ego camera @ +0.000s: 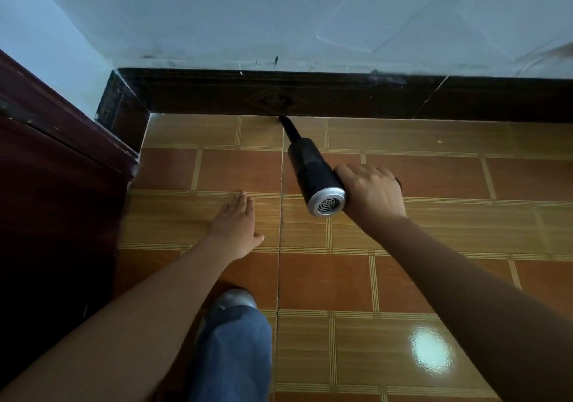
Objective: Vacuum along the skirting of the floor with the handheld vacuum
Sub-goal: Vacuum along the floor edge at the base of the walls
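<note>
My right hand (pixel 373 189) grips the handle of a black handheld vacuum (pixel 313 169) with a silver vented rear end. Its narrow black nozzle tip touches the bottom edge of the dark brown skirting (pixel 341 97), where the skirting meets the orange and tan tiled floor (pixel 434 178). My left hand (pixel 237 224) is stretched out flat with straight fingers, low over the floor left of the vacuum. It holds nothing.
A dark red wooden door or cabinet (pixel 55 184) fills the left side, forming a corner with the skirting. The pale scuffed wall (pixel 279 13) rises above the skirting. My jeans-clad leg and grey shoe (pixel 234 333) are at the bottom centre.
</note>
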